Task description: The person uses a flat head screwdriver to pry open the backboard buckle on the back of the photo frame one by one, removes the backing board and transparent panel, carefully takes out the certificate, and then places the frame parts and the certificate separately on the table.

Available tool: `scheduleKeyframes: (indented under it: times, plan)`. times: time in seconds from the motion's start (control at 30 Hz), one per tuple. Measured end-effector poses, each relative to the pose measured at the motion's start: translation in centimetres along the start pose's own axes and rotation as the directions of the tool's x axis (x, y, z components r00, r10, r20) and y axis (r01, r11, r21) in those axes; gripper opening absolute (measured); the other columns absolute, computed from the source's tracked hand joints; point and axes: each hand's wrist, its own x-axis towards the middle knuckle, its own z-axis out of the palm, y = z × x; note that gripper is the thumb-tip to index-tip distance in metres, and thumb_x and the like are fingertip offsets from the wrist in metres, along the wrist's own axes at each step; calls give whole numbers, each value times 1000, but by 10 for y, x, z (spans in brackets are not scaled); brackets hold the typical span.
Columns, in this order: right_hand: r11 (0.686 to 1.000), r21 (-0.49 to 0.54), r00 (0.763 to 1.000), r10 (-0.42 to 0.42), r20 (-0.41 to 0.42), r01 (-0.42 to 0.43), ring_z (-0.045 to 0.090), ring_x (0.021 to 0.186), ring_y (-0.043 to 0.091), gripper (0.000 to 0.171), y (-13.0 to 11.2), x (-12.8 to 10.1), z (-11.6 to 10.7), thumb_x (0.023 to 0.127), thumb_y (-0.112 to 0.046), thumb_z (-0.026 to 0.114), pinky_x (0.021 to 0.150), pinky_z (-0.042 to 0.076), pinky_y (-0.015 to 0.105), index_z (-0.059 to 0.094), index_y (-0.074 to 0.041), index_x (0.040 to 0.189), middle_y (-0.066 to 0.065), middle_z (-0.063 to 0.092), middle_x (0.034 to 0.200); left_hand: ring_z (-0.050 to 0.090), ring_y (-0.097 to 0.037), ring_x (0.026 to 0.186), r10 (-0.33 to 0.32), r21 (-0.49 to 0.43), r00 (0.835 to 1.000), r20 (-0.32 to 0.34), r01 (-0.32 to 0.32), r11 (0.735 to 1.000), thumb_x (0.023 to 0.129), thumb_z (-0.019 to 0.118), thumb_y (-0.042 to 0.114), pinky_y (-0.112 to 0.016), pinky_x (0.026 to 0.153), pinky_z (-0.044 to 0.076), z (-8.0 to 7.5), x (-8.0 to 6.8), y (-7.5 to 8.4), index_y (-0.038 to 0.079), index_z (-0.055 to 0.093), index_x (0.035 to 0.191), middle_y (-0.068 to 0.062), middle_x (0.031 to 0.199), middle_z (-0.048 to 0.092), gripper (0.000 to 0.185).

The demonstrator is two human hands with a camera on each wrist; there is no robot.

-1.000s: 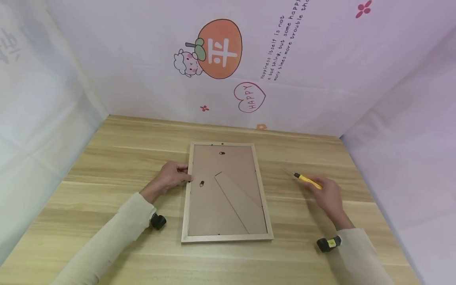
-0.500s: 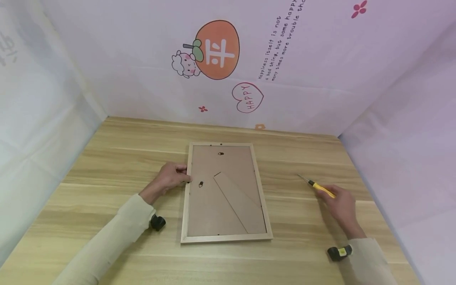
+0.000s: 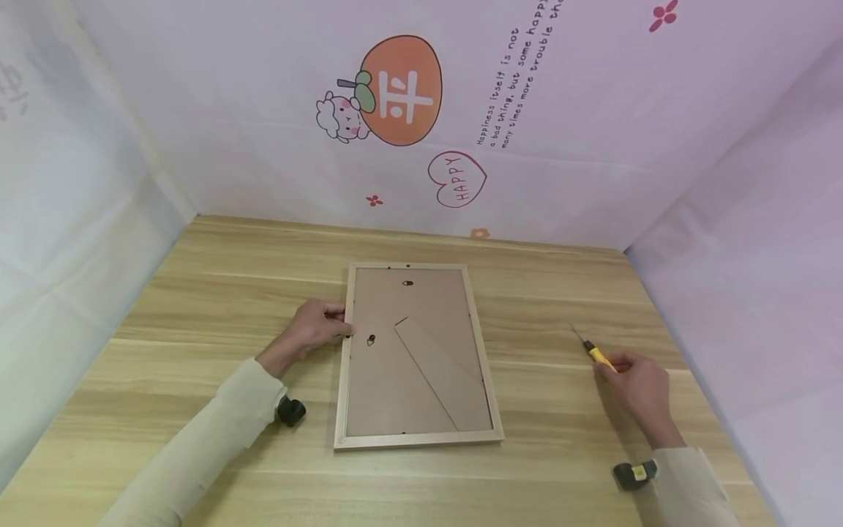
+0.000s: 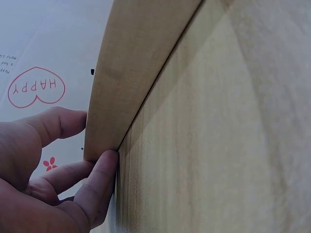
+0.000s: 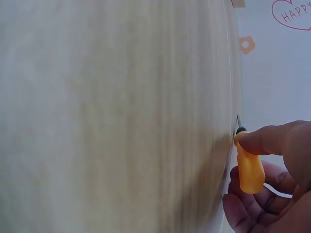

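Observation:
A picture frame (image 3: 421,359) lies face down, its brown back panel and fold-out stand showing, with two small hanging rings on the panel. At its left edge my left hand (image 3: 316,323) grips the wooden border, thumb on top and fingers against the side, as the left wrist view shows at the frame's side (image 4: 131,68). Off to the right, my right hand (image 3: 639,388) holds a small screwdriver (image 3: 601,357) by its yellow handle, the metal shaft pointing away and to the left. In the right wrist view the thumb presses on the screwdriver handle (image 5: 250,172), over curled fingers.
A wood-grain table (image 3: 263,476) carries everything. Behind it hangs a white printed cloth (image 3: 566,183), with more cloth along the left (image 3: 79,241) and right sides. Each wrist wears a small black camera.
My right hand has moved right and toward me with the screwdriver, away from the frame, and the shaft now points more forward. The left hand and the frame have stayed in place.

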Motion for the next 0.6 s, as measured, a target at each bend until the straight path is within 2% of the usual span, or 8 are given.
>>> scheduleKeyframes:
  times: [0.27,0.4,0.6]
  plan:
    - [996,-14,994,92,56,-91,55,58,11,29,3,1,0,85,-28,73,53,40,26,72,0,91,12,72,77,63,-23,99,-20,-11,1000,0,20,1000,81,77,11,-24,78,54,1,0,0,-3,64,124,-16,112,68,47]
    - [990,-16,985,141,100,-140,56,62,16,31,5,2,-1,86,-29,71,53,40,27,69,2,91,12,70,79,62,-24,102,-25,-11,1000,4,25,1000,82,76,11,-24,80,54,0,-1,0,-3,63,126,-17,114,68,48]
    - [982,-42,968,188,164,-184,56,68,22,33,4,3,-4,88,-31,67,53,40,28,65,1,93,12,67,79,61,-22,99,-15,-7,1000,3,15,1000,82,76,12,-22,76,52,-1,-1,0,-2,64,124,-15,110,68,46]
